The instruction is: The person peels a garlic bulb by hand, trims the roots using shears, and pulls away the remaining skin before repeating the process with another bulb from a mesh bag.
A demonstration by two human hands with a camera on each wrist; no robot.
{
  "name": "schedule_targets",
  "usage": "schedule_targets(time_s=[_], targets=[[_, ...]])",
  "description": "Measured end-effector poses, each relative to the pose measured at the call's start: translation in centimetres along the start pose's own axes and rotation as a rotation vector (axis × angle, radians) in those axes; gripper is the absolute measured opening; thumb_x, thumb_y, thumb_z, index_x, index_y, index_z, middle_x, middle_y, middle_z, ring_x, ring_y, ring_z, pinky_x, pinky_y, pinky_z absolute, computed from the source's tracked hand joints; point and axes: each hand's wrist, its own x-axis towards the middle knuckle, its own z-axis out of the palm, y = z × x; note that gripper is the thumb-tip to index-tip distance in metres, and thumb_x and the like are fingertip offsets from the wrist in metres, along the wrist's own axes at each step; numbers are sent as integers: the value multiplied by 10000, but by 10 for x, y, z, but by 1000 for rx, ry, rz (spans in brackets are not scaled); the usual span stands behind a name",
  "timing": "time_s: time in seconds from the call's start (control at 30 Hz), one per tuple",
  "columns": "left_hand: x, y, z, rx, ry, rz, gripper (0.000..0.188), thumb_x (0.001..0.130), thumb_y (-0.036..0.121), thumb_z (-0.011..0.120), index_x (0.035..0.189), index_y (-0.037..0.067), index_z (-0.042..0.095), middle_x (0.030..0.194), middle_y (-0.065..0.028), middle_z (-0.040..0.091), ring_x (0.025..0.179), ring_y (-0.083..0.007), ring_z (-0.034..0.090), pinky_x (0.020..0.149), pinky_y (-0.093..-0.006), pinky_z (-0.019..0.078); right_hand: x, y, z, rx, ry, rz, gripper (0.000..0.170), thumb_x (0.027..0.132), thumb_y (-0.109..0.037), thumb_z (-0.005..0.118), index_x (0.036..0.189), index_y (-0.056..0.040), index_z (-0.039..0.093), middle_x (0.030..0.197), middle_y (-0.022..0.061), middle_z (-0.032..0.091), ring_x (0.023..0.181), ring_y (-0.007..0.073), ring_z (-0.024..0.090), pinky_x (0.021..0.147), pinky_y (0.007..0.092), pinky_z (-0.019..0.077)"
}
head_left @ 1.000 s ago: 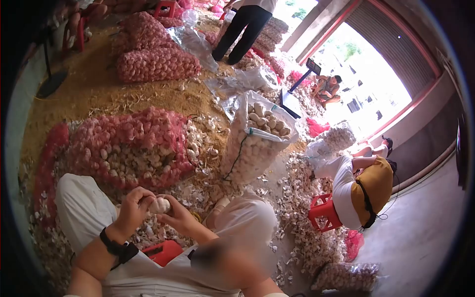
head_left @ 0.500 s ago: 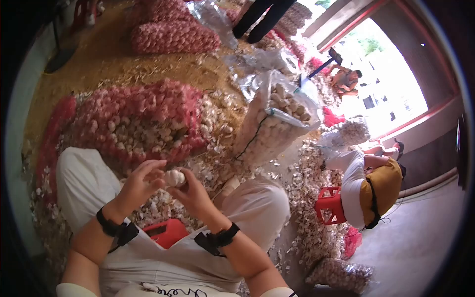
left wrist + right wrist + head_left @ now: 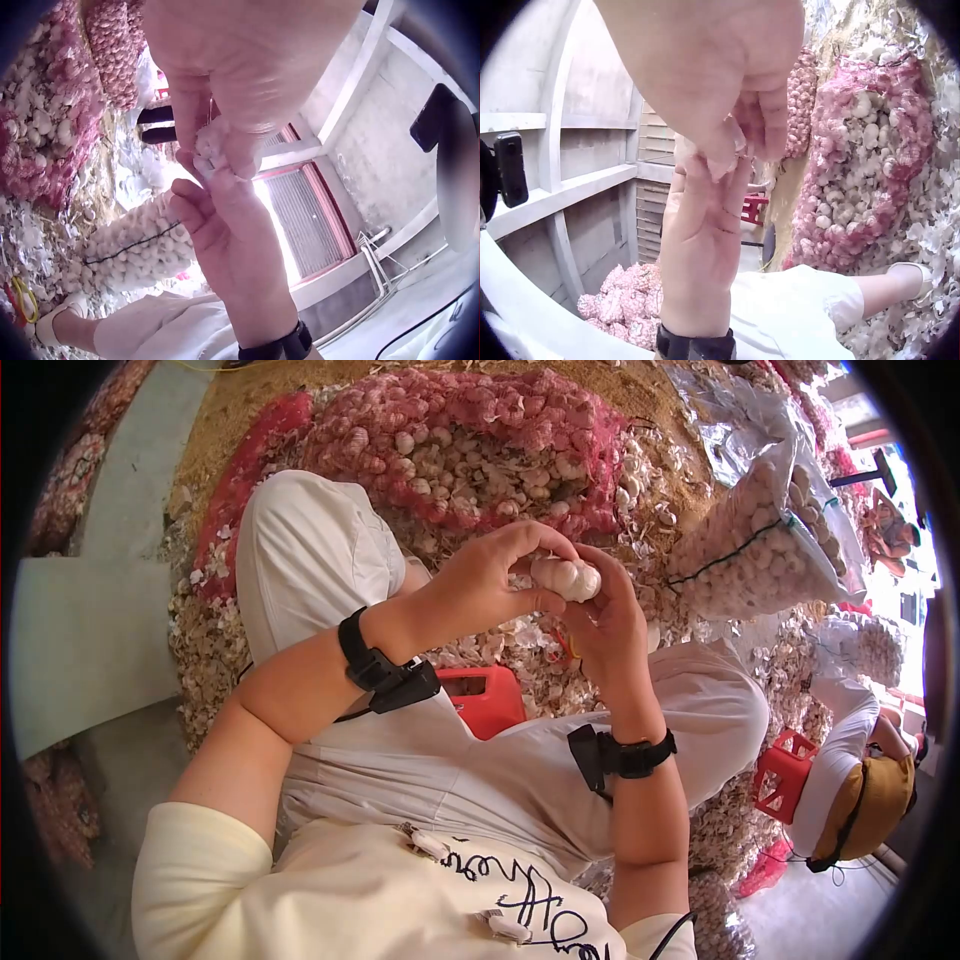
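Note:
A white garlic bulb (image 3: pixel 566 577) is held up between both hands above the lap, in the middle of the head view. My left hand (image 3: pixel 490 575) comes at it from the left, with forefinger and thumb closing on its near side. From the right, my right hand (image 3: pixel 614 625) grips the bulb's other side with curled fingers and thumb. In the left wrist view, fingers cover much of the garlic (image 3: pixel 212 142). The right wrist view shows only a pale piece of it between the two hands.
An opened red mesh sack of garlic (image 3: pixel 460 450) lies ahead, beyond the knees. To the right stands a clear bag of bulbs (image 3: pixel 745 540) with a green cord. Papery skins cover the floor. A red plastic stool (image 3: pixel 485 700) shows between the legs; another person (image 3: pixel 850 800) sits at right.
The head view has tipped down, so sack and bag sit higher. Half a second ago the left fingers were spread off the bulb; now they close on it. The right hand keeps its grip.

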Motion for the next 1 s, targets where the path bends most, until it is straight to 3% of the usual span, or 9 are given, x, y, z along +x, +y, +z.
schedule_targets(time_s=[0.13, 0.23, 0.3, 0.4, 0.53, 0.6, 0.83, 0.9, 1.0], targets=[[3, 4, -2, 284, -16, 206, 364, 799, 127, 742, 1134, 72, 612, 1178, -63, 554, 1100, -157, 549, 893, -303, 500, -1, -4, -5, -174, -16, 12, 506, 787, 23, 680, 1251, -22, 483, 1159, 106, 564, 1025, 181, 610, 831, 300, 520], [0, 6, 0, 177, -11, 117, 322, 833, 137, 711, 1136, 72, 627, 1192, -66, 548, 1076, -161, 559, 876, -295, 501, -1, -8, 1, -196, -1, -8, 469, 792, 33, 677, 1216, -16, 483, 1172, 101, 550, 1039, 201, 611, 850, 303, 524], [-1, 6, 4, -176, 54, -16, 271, 842, 132, 697, 1103, 70, 657, 1124, -67, 585, 1016, -161, 583, 866, -292, 501, -1, -13, 6, -84, 33, -95, 452, 793, 53, 675, 1190, -9, 468, 1196, 112, 538, 1043, 210, 615, 874, 302, 528], [0, 5, 4, -244, 99, -62, 191, 858, 126, 680, 1036, 55, 675, 1019, -60, 630, 938, -144, 600, 832, -281, 503, -4, -16, 7, -62, 6, -42, 463, 792, 73, 672, 1190, -8, 447, 1192, 117, 539, 1051, 214, 613, 895, 297, 526], [2, 5, -3, 47, 133, 87, 117, 886, 114, 650, 970, 39, 684, 937, -44, 649, 891, -114, 597, 799, -269, 499, -5, -13, 7, -11, -13, -21, 461, 792, 78, 670, 1184, -7, 441, 1204, 121, 536, 1063, 206, 606, 894, 292, 524], [2, 9, -7, 3, 170, -123, 123, 917, 122, 610, 968, 28, 670, 916, -29, 645, 861, -96, 583, 773, -251, 485, -5, -12, 10, 66, -40, -15, 463, 790, 85, 667, 1183, -9, 442, 1211, 118, 538, 1074, 202, 602, 899, 293, 520], [6, 12, -20, -24, 169, -202, 230, 940, 181, 577, 1120, 62, 656, 959, -33, 627, 859, -96, 574, 804, -239, 467, -5, -10, 6, -62, 37, -160, 481, 789, 76, 670, 1199, -21, 439, 1199, 111, 547, 1082, 204, 597, 915, 306, 504], [3, 9, -17, 178, 89, 60, 279, 930, 200, 596, 1176, 77, 639, 1042, -50, 613, 901, -113, 583, 829, -245, 470, -5, -12, 5, -100, 68, -173, 478, 797, 60, 670, 1213, -23, 449, 1193, 109, 550, 1079, 203, 597, 917, 306, 501], [5, 3, -21, 151, -50, 156, 296, 907, 230, 630, 1154, 67, 641, 1058, -51, 597, 901, -121, 585, 836, -250, 469, -5, -15, 5, -55, 59, -148, 461, 789, 58, 674, 1203, -26, 491, 1180, 102, 557, 1080, 198, 592, 915, 303, 502]])
